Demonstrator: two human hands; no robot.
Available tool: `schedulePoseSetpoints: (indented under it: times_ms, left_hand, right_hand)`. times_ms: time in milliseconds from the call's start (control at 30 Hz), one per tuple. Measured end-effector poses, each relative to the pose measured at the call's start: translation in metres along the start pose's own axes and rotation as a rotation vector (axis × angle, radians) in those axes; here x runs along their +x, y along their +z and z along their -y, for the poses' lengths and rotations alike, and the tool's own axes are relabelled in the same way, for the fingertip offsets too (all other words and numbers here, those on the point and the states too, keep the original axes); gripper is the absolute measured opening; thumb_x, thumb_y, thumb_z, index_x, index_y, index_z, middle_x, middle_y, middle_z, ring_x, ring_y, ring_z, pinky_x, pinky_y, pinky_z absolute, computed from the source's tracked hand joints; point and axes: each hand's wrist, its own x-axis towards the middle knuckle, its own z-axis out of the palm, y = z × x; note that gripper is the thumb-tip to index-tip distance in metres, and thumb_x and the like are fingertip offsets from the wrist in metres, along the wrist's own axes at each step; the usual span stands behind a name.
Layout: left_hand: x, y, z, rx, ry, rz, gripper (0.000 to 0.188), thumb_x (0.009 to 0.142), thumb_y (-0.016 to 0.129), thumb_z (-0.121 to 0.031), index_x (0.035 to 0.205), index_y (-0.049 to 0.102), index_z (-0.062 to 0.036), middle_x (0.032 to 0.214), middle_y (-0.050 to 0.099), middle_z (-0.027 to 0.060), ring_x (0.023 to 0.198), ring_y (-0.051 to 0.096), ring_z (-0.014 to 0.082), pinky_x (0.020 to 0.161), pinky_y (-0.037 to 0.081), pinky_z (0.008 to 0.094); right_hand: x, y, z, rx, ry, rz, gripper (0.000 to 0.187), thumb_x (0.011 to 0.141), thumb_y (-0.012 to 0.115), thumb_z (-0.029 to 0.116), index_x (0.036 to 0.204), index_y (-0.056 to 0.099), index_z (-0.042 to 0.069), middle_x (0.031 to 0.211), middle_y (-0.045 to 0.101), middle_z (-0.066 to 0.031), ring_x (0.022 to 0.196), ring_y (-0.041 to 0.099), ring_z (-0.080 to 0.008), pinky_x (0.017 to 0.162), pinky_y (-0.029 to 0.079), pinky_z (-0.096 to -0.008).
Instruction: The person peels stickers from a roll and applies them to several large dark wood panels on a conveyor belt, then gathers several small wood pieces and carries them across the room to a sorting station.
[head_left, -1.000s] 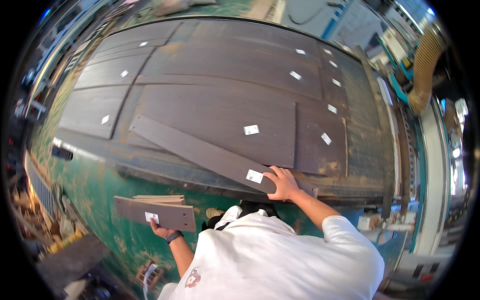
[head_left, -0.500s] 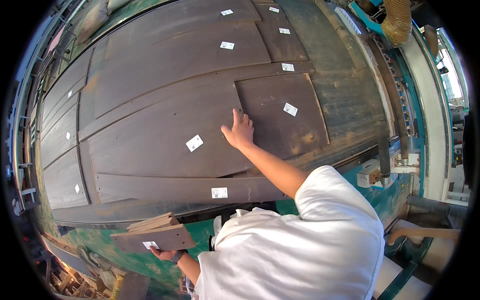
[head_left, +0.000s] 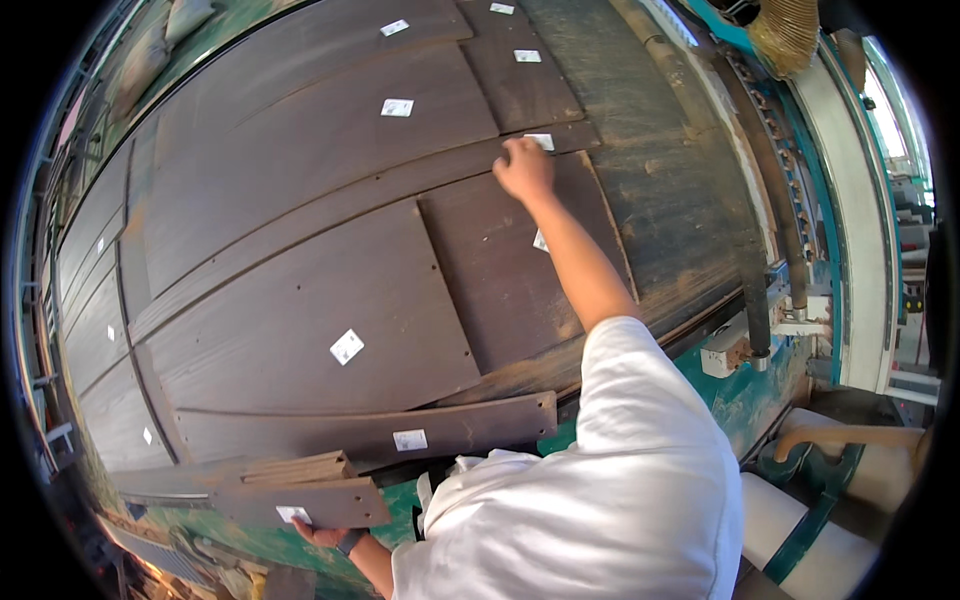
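My left hand (head_left: 318, 536) grips a stack of narrow brown boards (head_left: 350, 503) from below, at the table's near edge. The front board carries a white label (head_left: 293, 514), and holes show near its right end. My right arm stretches across the table. Its hand (head_left: 525, 170) is closed, with curled fingers over a long narrow brown strip (head_left: 380, 178), beside that strip's white label (head_left: 540, 141). What the fingers pinch, if anything, is hidden. Under the right forearm lies a dark brown panel (head_left: 500, 265), its label partly covered by the arm. A larger labelled panel (head_left: 300, 320) adjoins it on the left.
More labelled brown panels (head_left: 330, 120) cover the far and left parts of the machine table (head_left: 665, 190). A loose-looking strip (head_left: 480, 424) runs along the near edge. At right stand a pale machine beam (head_left: 850, 220) and a ribbed hose (head_left: 785, 40). White rollers (head_left: 810, 520) are at lower right.
My right hand has moved farther away over the panels, and its spread fingers have curled closed. The view has shifted somewhat. My left hand keeps its hold on the board stack.
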Motion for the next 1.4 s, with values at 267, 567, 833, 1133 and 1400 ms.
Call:
schedulePoseSetpoints:
  times_ms: [267, 567, 833, 1133, 1400]
  left_hand:
    - [-0.009, 0.019, 0.003, 0.061, 0.049, -0.036, 0.053, 0.083, 0.065, -0.036, 0.125, 0.054, -0.0066, 0.124, 0.058, 0.0113, 0.112, 0.053, 0.0301, 0.097, 0.042, 0.0464]
    - [0.002, 0.054, 0.023, 0.139, 0.033, -0.023, 0.05, 0.081, 0.063, -0.035, 0.122, 0.055, -0.0071, 0.116, 0.062, 0.0112, 0.105, 0.059, 0.0301, 0.089, 0.049, 0.0466]
    - [-0.004, 0.066, 0.024, 0.111, 0.119, -0.022, 0.046, 0.082, 0.058, -0.029, 0.121, 0.054, -0.0045, 0.114, 0.063, 0.0132, 0.101, 0.061, 0.0318, 0.087, 0.05, 0.0457]
    - [-0.015, 0.08, 0.037, -0.059, 0.076, -0.064, 0.045, 0.082, 0.057, -0.022, 0.121, 0.053, -0.0004, 0.113, 0.063, 0.0156, 0.099, 0.063, 0.032, 0.088, 0.052, 0.0452]
    - [-0.026, 0.062, 0.034, -0.109, 0.131, -0.101, 0.045, 0.08, 0.058, -0.019, 0.119, 0.055, 0.0014, 0.113, 0.064, 0.0167, 0.1, 0.063, 0.0326, 0.09, 0.05, 0.0444]
  right_hand:
    - [0.067, 0.002, -0.18, 0.203, 0.668, 0.04, 0.072, 0.076, 0.064, 0.038, 0.137, 0.044, 0.006, 0.132, 0.05, -0.0241, 0.121, 0.048, -0.0389, 0.103, 0.038, -0.0469]
    - [0.101, -0.005, -0.197, 1.072, 1.098, 0.098, 0.028, 0.075, 0.072, 0.029, 0.097, 0.06, 0.016, 0.094, 0.057, 0.0002, 0.074, 0.047, -0.0134, 0.066, 0.038, -0.0288]
    - [0.105, -0.068, -0.185, 1.246, 0.667, 0.085, 0.043, 0.08, 0.071, 0.022, 0.119, 0.059, 0.007, 0.119, 0.058, -0.0059, 0.104, 0.055, -0.018, 0.081, 0.043, -0.0316]
    - [-0.011, -0.148, -0.203, 0.947, 0.74, 0.149, 0.044, 0.084, 0.067, 0.032, 0.124, 0.056, 0.015, 0.11, 0.06, 0.0031, 0.093, 0.055, -0.0112, 0.067, 0.036, -0.0281]
    - [-0.037, -0.148, -0.209, -0.121, 0.628, 0.369, 0.05, 0.081, 0.067, 0.031, 0.125, 0.057, 0.009, 0.121, 0.059, -0.0098, 0.11, 0.056, -0.0284, 0.089, 0.043, -0.0409]
